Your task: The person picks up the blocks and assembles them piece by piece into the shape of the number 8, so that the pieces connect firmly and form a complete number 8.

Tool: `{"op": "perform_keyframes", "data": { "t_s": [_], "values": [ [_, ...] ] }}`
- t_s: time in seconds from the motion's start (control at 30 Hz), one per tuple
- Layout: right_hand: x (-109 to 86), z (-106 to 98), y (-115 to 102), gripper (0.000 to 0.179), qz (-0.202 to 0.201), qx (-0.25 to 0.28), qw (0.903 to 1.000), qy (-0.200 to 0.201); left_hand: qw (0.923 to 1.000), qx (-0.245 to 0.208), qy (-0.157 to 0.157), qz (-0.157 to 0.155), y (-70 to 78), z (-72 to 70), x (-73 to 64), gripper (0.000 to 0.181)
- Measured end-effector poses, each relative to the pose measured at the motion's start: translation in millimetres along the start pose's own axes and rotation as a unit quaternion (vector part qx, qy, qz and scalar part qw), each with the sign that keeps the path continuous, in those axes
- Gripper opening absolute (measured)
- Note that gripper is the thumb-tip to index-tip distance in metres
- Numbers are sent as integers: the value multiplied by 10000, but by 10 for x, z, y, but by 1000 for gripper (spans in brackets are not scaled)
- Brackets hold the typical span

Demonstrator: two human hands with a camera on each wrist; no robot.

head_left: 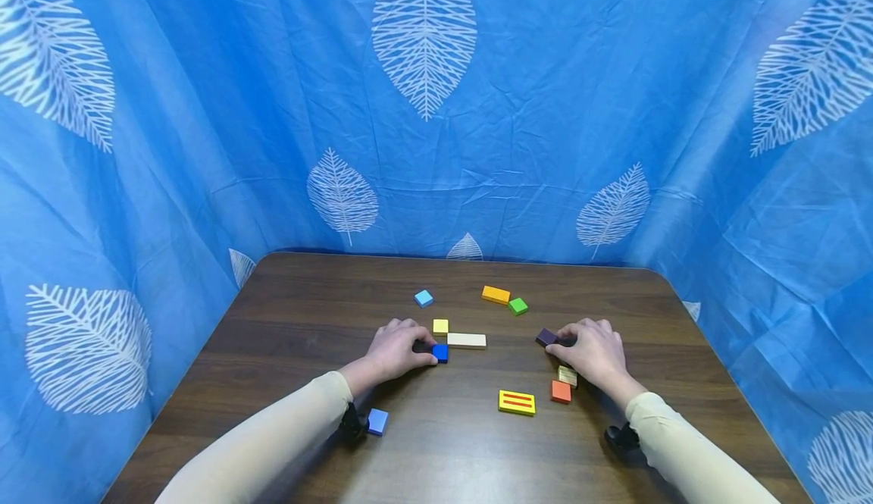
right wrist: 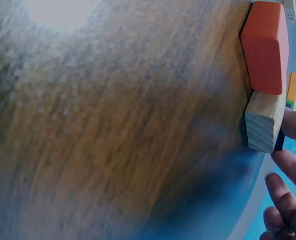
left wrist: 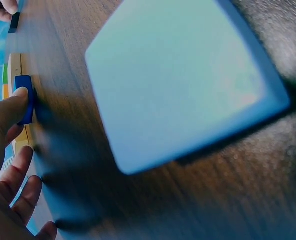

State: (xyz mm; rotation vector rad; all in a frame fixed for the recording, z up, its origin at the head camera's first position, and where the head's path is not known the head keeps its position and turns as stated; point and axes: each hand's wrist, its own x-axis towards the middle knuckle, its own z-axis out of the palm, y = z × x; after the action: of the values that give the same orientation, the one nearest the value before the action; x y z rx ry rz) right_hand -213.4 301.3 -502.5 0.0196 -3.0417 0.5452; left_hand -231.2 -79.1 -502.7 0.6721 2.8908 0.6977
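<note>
My left hand (head_left: pixel 398 350) pinches a dark blue block (head_left: pixel 440 353) between thumb and fingers, close to a cream-coloured long block (head_left: pixel 467 341) and a small pale yellow block (head_left: pixel 440 327). In the left wrist view the thumb lies on the face of the dark blue block (left wrist: pixel 24 99). Over on the right, my right hand (head_left: pixel 592 349) pinches a dark purple block (head_left: pixel 546 337) at the tabletop. Just below that hand sit a bare wood block (head_left: pixel 567 376) and an orange-red block (head_left: pixel 561 392); the bare wood block (right wrist: pixel 264 122) partly hides the dark one in the right wrist view.
The brown wooden table (head_left: pixel 436 451) also bears a yellow block with red stripes (head_left: pixel 516 402), a light blue block (head_left: pixel 423 298), an orange block (head_left: pixel 495 295) and a green block (head_left: pixel 518 306). A periwinkle block (head_left: pixel 377 421) lies beside the left wrist. Blue leaf-print curtains (head_left: pixel 423 155) surround the table.
</note>
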Motion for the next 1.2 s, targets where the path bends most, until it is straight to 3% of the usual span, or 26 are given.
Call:
{"op": "perform_keyframes", "data": {
  "t_s": [0.5,1.2],
  "values": [
    [114,15,-142,37,-226,141,9996,50,10000,37,5,-21,-6,0,3,25],
    [344,129,-585,32,-917,448,9937,-473,10000,13,-11,-38,-11,9,13,26]
  ]
}}
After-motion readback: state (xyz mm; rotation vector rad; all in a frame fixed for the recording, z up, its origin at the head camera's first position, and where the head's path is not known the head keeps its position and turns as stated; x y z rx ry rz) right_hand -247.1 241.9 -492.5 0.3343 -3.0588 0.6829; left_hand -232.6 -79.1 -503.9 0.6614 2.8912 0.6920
